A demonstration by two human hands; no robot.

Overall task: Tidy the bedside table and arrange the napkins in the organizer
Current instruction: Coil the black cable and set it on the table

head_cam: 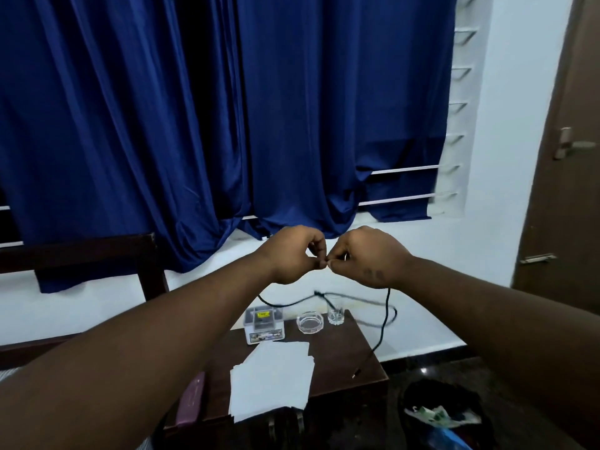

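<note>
Both hands are raised above the dark wooden bedside table (pixel 363 378). My left hand (pixel 292 254) and my right hand (pixel 367 258) pinch a thin black cable (pixel 384 319) between their fingertips, close together. The cable loops down behind the hands, and its plug end (pixel 357 372) dangles over the table's right side. White napkins (pixel 272 381) lie loosely overlapped on the table's front. A clear plastic organizer box (pixel 264 324) with a label stands at the back left.
A glass ashtray (pixel 310 322) and a small drinking glass (pixel 336 315) stand at the table's back. A maroon flat object (pixel 191 401) lies at the left edge. A black bin (pixel 444 414) with rubbish is on the floor right. Blue curtains (pixel 227 125) hang behind.
</note>
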